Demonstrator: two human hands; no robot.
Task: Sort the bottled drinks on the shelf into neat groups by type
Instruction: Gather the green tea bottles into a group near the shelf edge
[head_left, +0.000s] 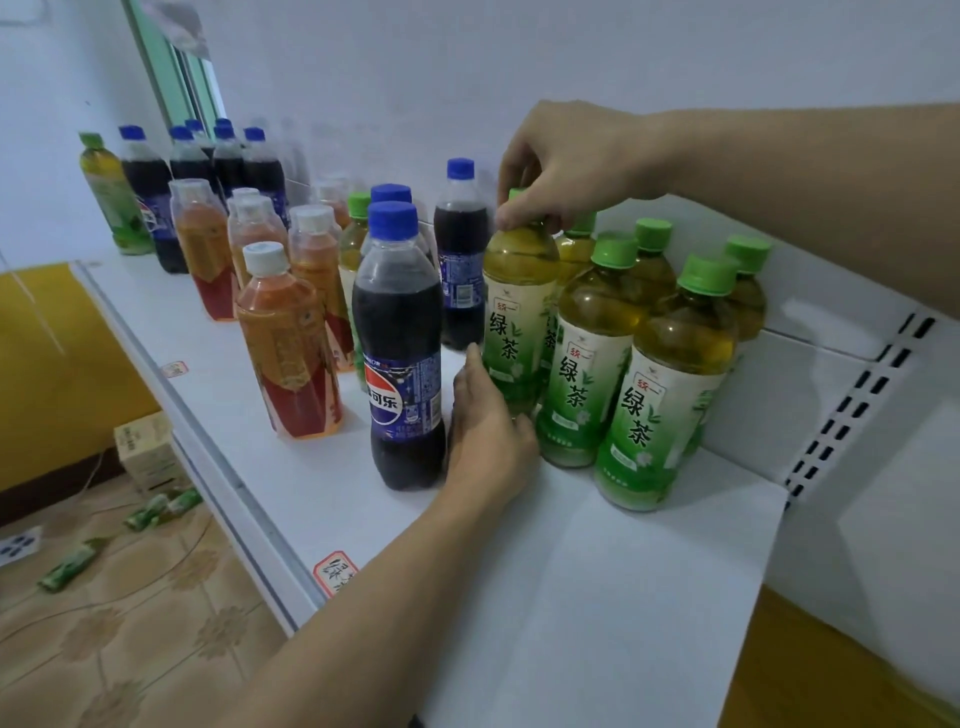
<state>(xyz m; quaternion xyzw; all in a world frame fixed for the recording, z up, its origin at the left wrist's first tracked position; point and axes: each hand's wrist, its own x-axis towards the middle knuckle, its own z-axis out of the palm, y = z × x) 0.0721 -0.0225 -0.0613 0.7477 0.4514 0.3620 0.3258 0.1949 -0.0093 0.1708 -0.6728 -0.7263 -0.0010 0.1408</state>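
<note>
Now right hand (563, 166) pinches tea bottle (514, 312) cap, left hand (488, 415) steadies base with straight fingers, nudging it into tea group, frame right.

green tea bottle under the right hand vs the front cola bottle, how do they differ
The green tea bottle holds yellow-green liquid; the cola bottle holds dark liquid. The tea's label is green and white, the cola's blue. The right hand grips the tea's top; nothing grips the cola. Both stand upright.

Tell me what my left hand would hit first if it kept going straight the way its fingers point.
Probably nothing new: the left hand already touches the lower part of the green tea bottle that the right hand grips by the cap. Depth is unclear.
</note>
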